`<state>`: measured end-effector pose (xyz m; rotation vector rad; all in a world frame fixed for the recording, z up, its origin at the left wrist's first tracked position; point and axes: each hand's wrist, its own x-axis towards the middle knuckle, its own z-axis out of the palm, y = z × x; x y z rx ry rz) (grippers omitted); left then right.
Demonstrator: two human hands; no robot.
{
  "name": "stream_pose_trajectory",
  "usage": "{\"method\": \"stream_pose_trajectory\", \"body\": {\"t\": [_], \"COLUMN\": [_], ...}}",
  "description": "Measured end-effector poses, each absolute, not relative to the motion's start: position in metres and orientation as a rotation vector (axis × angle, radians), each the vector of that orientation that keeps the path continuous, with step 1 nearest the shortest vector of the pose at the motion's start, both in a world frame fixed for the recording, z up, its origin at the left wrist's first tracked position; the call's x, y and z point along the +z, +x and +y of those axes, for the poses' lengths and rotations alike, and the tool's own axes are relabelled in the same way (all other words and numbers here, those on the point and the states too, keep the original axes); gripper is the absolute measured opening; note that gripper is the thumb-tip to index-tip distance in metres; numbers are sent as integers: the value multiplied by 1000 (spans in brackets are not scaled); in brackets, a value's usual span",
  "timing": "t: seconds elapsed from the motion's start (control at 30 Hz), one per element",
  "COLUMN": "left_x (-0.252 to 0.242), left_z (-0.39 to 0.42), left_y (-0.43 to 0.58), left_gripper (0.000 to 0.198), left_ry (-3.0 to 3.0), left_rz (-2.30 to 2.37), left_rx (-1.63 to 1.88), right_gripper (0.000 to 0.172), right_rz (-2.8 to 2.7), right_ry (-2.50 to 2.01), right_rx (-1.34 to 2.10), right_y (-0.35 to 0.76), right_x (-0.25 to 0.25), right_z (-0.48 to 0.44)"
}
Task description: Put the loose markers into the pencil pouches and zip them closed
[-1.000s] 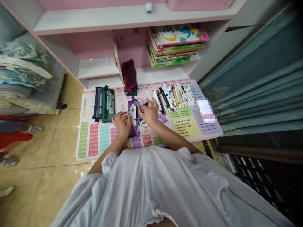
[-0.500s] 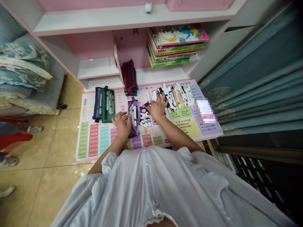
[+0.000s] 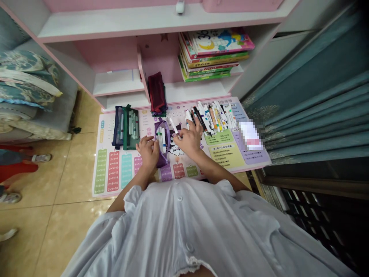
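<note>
In my right hand (image 3: 188, 140) is a white marker (image 3: 173, 125), pinched between thumb and fingers, its far end pointing up and left. My left hand (image 3: 148, 151) rests with bent, separated fingers at the left edge of a purple mesh pencil case (image 3: 165, 154), its thumb by the rim. The purple case is unzipped and gapes, with several white markers (image 3: 163, 139) lying inside. A pile of markers (image 3: 213, 117), mostly white with coloured bands, is spread on the mat beyond my right hand.
Left of the purple case lie a green mesh pencil case (image 3: 132, 132) and a navy one (image 3: 118, 129), both with markers. Dark red pouches (image 3: 157, 94) lean by the shelf divider. Books (image 3: 213, 57) are stacked on the shelf. A blurred-out white object (image 3: 250, 135) sits at the mat's right.
My right hand has come left and toward me from the pile, bringing a white marker near the purple case. My left hand has barely moved.
</note>
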<state>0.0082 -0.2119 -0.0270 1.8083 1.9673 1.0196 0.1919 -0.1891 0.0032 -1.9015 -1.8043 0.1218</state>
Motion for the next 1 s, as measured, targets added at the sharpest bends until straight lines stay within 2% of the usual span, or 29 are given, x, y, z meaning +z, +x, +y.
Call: {"method": "stream_pose_trajectory", "body": {"t": [0.17, 0.67, 0.87, 1.0], "left_x": [-26, -26, -30, -31], "left_z": [-211, -210, -210, -210], "left_y": [7, 5, 4, 3], "left_gripper": [30, 28, 29, 29], "left_ry": [1774, 1719, 1713, 1737], "left_rz": [1934, 1949, 1917, 1912], "left_rx": [1051, 1061, 1119, 1124], "right_gripper": [12, 26, 23, 42], "right_rz": [-1897, -2087, -2118, -2285], "right_ry": [-1796, -1716, -1522, -1359], "right_rx": [262, 394, 425, 326], "right_y": [174, 146, 170, 191], "right_x": [5, -11, -28, -35], "right_z": [-203, -193, -182, -177]}}
